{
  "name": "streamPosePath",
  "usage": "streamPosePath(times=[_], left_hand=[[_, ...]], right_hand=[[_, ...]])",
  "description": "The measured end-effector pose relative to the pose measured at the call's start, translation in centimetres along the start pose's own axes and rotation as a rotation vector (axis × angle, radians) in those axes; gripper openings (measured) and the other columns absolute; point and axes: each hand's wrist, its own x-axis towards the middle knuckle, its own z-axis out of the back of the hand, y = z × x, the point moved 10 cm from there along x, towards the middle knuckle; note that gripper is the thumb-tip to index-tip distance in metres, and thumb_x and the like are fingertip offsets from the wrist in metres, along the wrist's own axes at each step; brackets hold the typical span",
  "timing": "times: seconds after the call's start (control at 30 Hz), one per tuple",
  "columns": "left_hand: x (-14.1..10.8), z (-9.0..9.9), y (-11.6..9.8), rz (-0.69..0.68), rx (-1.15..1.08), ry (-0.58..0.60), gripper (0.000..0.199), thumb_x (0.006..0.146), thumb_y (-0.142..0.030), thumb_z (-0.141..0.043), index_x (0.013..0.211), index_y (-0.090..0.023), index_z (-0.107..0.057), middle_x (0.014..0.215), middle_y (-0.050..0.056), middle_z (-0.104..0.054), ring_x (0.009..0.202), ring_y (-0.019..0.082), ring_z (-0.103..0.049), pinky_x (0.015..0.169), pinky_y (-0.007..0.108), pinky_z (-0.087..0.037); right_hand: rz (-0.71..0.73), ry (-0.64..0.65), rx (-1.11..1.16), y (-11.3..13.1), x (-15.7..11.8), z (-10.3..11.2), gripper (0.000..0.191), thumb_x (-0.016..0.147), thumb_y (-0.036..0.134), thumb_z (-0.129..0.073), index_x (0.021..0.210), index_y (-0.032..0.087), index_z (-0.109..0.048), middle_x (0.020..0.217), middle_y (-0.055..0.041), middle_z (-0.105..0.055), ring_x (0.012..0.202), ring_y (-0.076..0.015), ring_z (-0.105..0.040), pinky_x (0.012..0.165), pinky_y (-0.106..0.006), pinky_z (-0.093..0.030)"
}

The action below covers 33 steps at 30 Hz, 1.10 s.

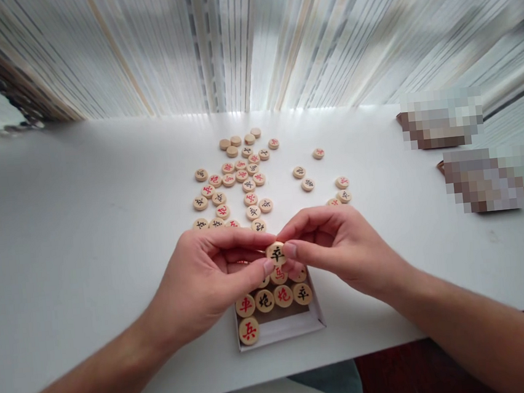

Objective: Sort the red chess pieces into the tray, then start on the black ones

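Observation:
Between the fingertips of my left hand and my right hand is a round wooden Chinese chess piece with a black character facing up. Both hands pinch it from opposite sides. Just below lies a shallow box holding rows of such pieces with red and black characters. A red-marked piece sits alone in its front row, at the left. The box's far part is partly hidden by my hands and the held piece.
Many loose chess pieces are scattered on the white table beyond my hands, some blank side up. A few pieces lie off to the right. Two blurred-out objects rest at the right edge. A striped curtain hangs behind.

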Motion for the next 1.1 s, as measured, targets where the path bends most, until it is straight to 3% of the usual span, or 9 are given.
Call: streamPosePath(times=[0.2,0.4,0.7,0.93,1.1], left_hand=[[0.0,-0.1,0.0,-0.008,-0.007,-0.004,0.036,0.077,-0.009,-0.096,0.109,-0.026,-0.09,0.098,0.004,-0.089,0.089,0.025,-0.087,0.083,0.025,-0.072],[-0.3,-0.2,-1.9,-0.189,0.101,-0.03,0.034,0.078,-0.002,-0.092,0.1,-0.028,-0.091,0.093,-0.001,-0.089,0.08,0.019,-0.087,0.075,0.014,-0.069],[-1.0,-0.3,-2.9,-0.361,0.314,-0.066,0.04,0.081,-0.001,-0.089,0.105,-0.032,-0.09,0.097,-0.006,-0.089,0.085,0.013,-0.086,0.078,0.011,-0.068],[-1.0,-0.1,-3.3,-0.374,0.342,-0.084,0.036,0.082,-0.003,-0.089,0.104,-0.032,-0.09,0.098,-0.006,-0.089,0.085,0.012,-0.086,0.079,0.009,-0.066],[-1.1,-0.6,-3.7,-0.405,0.349,-0.05,0.037,0.084,-0.002,-0.085,0.108,-0.029,-0.089,0.101,-0.002,-0.089,0.081,0.013,-0.085,0.075,0.01,-0.067]], right_hand=[[-0.066,0.025,0.072,-0.7,-0.1,-0.2,0.032,0.064,0.016,-0.106,0.087,0.016,-0.084,0.073,-0.0037,-0.082,0.063,-0.0142,-0.078,0.061,-0.018,-0.065],[-0.101,0.054,0.142,-0.8,-0.2,-0.7,0.034,0.06,0.013,-0.107,0.083,0.014,-0.082,0.07,-0.0029,-0.082,0.061,-0.0108,-0.076,0.06,-0.013,-0.063],[-0.141,0.105,0.119,-1.1,-0.5,-1.3,0.027,0.068,0.017,-0.104,0.087,0.015,-0.084,0.067,-0.0043,-0.082,0.055,-0.014,-0.077,0.055,-0.016,-0.064],[-0.1,0.132,0.122,-0.7,-0.5,-1.3,0.033,0.066,0.011,-0.104,0.095,0.018,-0.089,0.07,-0.0027,-0.082,0.06,-0.01,-0.076,0.062,-0.013,-0.063],[-0.08,0.137,0.087,-0.4,-0.6,-1.3,0.043,0.072,0.014,-0.102,0.112,0.021,-0.089,0.073,-0.0038,-0.084,0.062,-0.0112,-0.077,0.063,-0.015,-0.064]])
